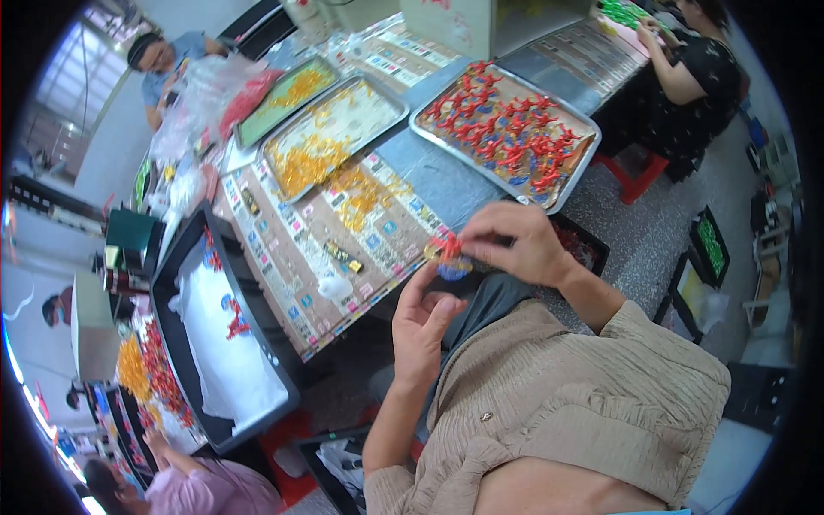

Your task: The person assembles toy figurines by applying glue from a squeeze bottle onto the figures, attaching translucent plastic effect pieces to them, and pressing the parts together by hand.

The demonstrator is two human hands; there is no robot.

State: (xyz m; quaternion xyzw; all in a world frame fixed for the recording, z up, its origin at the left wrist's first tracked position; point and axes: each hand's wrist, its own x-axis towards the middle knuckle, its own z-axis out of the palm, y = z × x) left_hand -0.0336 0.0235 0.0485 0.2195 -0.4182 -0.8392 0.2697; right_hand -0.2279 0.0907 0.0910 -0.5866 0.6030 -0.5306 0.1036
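A small red toy figure point(448, 247) with blue and yellowish parts is held over the near edge of the table. My right hand point(522, 245) pinches it between thumb and fingertips from the right. Below it, my left hand point(421, 330) has its thumb apart and its index finger reaching up to the figure's underside. Whether that fingertip presses on the figure is hard to make out. Beyond my hands, a metal tray point(352, 105) holds loose yellow pieces point(309, 163). More red figures with blue parts point(506, 120) lie across another metal tray point(481, 169).
To the left stands a black bin point(287, 382) with a white liner point(227, 360) and a few red-and-blue figures point(236, 318). Yellow pieces point(360, 202) and a white lump point(335, 287) lie on the patterned table. Co-workers sit at the far left, lower left and far right.
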